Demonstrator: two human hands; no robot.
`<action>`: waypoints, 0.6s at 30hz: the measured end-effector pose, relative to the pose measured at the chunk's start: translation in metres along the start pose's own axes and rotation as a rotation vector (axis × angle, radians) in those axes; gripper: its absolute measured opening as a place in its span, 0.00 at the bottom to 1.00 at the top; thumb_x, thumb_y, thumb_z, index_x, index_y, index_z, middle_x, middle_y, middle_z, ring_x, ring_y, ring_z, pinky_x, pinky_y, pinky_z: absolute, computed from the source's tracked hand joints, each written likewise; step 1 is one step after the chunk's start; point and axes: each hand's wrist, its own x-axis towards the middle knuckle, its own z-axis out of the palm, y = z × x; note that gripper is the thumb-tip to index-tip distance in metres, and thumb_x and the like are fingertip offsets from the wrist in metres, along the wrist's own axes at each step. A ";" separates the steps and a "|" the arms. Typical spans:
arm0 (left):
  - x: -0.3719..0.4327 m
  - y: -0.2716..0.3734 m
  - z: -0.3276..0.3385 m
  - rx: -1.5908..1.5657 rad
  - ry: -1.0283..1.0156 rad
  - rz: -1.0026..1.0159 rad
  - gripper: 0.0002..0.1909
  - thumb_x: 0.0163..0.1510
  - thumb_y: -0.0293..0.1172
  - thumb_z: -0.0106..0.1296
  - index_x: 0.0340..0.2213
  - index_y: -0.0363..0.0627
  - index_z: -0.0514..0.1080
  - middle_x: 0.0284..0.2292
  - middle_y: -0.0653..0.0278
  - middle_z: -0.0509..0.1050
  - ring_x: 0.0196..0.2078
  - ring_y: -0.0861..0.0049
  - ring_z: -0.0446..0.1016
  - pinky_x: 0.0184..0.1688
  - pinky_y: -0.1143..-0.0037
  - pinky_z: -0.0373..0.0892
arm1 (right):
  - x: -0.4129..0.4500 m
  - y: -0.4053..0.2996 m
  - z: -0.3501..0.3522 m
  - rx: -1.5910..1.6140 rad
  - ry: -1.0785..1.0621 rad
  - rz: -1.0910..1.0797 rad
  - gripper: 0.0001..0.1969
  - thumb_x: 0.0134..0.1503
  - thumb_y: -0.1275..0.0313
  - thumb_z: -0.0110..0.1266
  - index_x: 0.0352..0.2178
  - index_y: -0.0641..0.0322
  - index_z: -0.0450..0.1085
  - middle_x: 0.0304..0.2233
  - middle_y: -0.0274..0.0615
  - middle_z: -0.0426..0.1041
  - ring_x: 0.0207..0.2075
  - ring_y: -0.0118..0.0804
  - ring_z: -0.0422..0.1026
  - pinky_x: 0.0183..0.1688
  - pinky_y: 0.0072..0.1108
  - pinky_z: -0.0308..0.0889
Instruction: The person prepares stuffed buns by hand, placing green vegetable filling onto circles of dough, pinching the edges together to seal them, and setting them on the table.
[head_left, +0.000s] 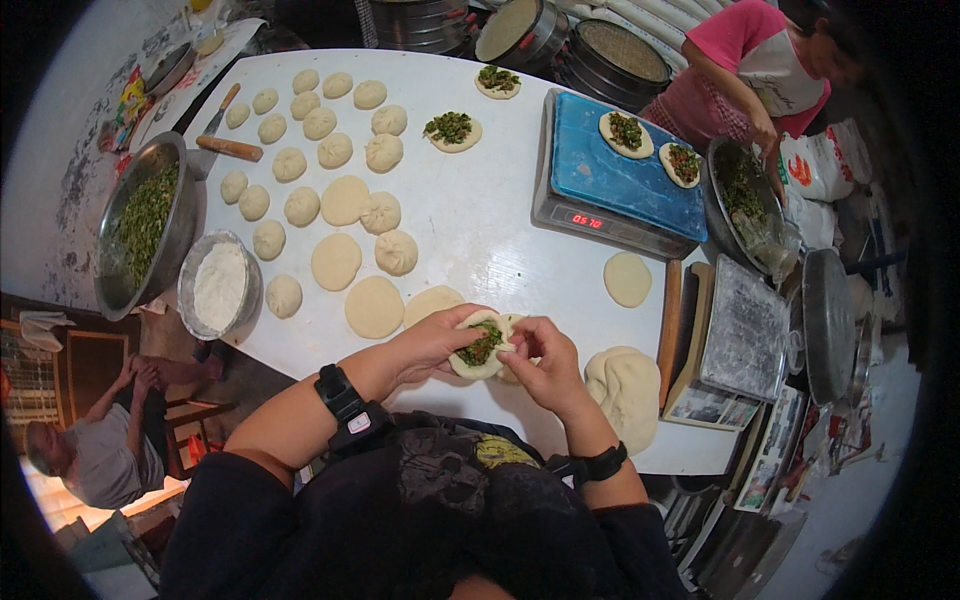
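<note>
Close to my body, my left hand (431, 341) cups a round dough wrapper (480, 370) with chopped green and brown filling, its thumb over the filling. My right hand (544, 360) pinches the wrapper's right edge into folds. Behind my fingers lies another dough disc, partly hidden. Flat dough discs (374, 307) lie to the left, beside pleated filled buns (396, 252) and several more buns farther back. A large lump of dough (624, 397) rests right of my right hand, with a single disc (628, 280) above it.
A scale (615, 217) bears two topped wrappers. A filling bowl (142, 225) and flour bowl (220, 285) stand left, near a wooden-handled scraper (229, 148). A co-worker (757, 75) reaches into another filling bowl (742, 202). A rolling pin (670, 330) lies right. Someone sits lower left (112, 450).
</note>
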 end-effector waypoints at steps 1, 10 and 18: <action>0.001 0.001 0.000 0.000 -0.001 0.001 0.18 0.57 0.31 0.43 0.49 0.47 0.60 0.40 0.64 0.69 0.39 0.81 0.72 0.36 0.78 0.73 | 0.001 0.002 -0.001 -0.001 0.000 -0.001 0.10 0.46 0.77 0.57 0.32 0.64 0.67 0.24 0.34 0.66 0.22 0.24 0.63 0.26 0.14 0.62; 0.003 0.008 -0.005 0.165 -0.135 -0.093 0.17 0.57 0.29 0.41 0.48 0.48 0.63 0.36 0.67 0.71 0.34 0.85 0.72 0.31 0.84 0.70 | 0.001 -0.004 -0.005 -0.348 -0.160 -0.324 0.13 0.46 0.73 0.59 0.33 0.65 0.68 0.19 0.34 0.61 0.21 0.23 0.61 0.24 0.16 0.60; -0.001 0.001 -0.009 -0.238 -0.132 -0.026 0.22 0.58 0.39 0.38 0.50 0.40 0.58 0.42 0.60 0.69 0.41 0.77 0.71 0.42 0.75 0.71 | 0.003 0.000 -0.010 0.184 -0.101 0.098 0.09 0.47 0.76 0.58 0.31 0.64 0.68 0.23 0.26 0.65 0.23 0.16 0.60 0.25 0.10 0.58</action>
